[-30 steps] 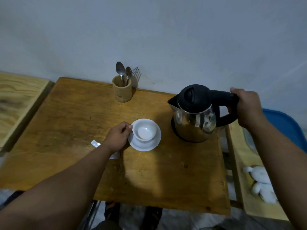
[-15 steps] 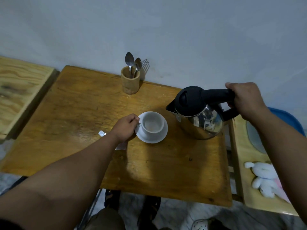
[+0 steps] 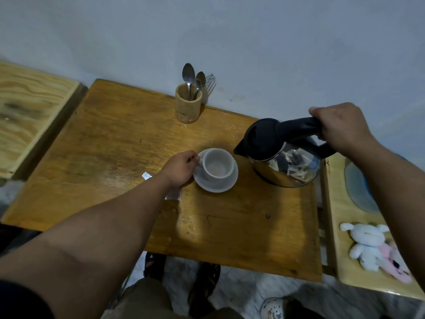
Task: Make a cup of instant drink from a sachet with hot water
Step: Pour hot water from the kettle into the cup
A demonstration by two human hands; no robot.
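The room is dim. The shiny kettle (image 3: pixel 285 166) shows little bright spots. Soft dark shadows lie on the table (image 3: pixel 110 143). The edges look bent and a bit blurry.

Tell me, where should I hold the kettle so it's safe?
Hold the kettle by its black handle, coming from the side away from the spout, as the right hand does. The handle stands clear of the shiny metal body, which is probably hot.
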